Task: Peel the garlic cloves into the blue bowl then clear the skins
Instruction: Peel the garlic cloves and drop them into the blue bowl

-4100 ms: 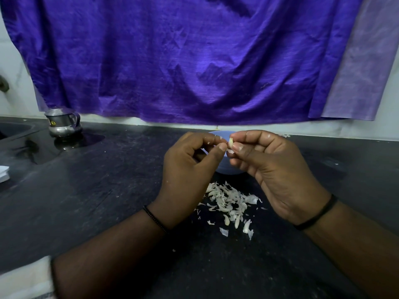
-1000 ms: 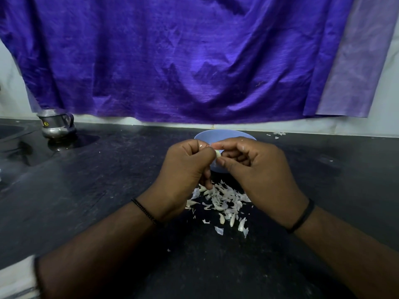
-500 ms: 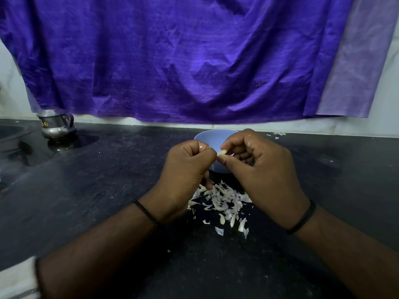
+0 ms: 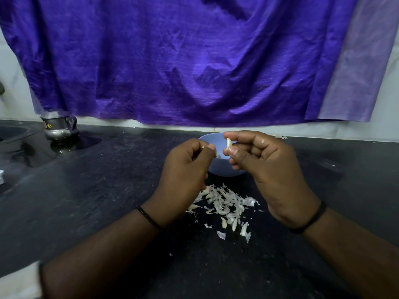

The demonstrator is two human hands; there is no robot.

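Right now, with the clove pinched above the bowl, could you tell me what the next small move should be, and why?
Probably let the garlic clove drop into the blue bowl. The right hand pinches it directly over the bowl, it looks bare and pale, and the left hand is apart from it. Whether a scrap of skin remains is too small to tell. The skins on the counter can wait.

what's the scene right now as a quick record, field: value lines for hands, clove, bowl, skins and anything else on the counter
right hand: pinches a garlic clove between thumb and fingertips, above the bowl
left hand: fingers curled, thumb against fingertips, apart from the clove; whether it holds a bit of skin cannot be told
bowl: blue, on the counter behind the hands, contents mostly hidden
skins: loose pile on the counter, nearer the person than the bowl
steel jug: far left, by the wall
cloth: purple, hanging behind
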